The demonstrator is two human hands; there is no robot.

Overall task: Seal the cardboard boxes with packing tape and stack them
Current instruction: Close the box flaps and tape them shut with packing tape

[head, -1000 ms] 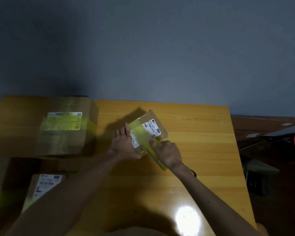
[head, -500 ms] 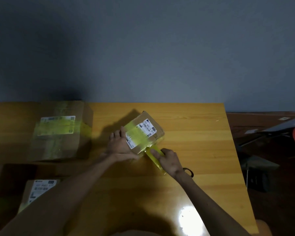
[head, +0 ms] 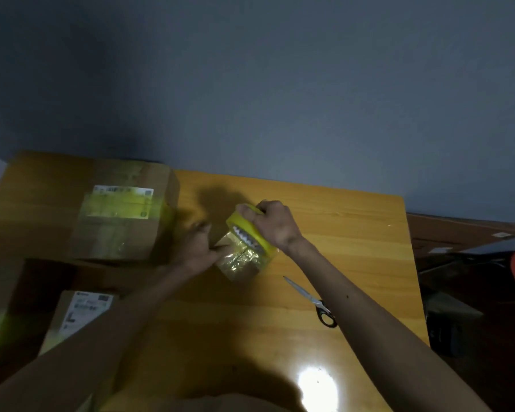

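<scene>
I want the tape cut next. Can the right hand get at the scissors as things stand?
Probably not yet: the right hand grips the tape dispenser. The scissors lie uncovered on the table beside that forearm, so the path looks free once it lets go.

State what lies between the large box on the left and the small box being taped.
The left hand, one finger pressing the small box; otherwise bare table up to the large box. The head view shows this.
</scene>
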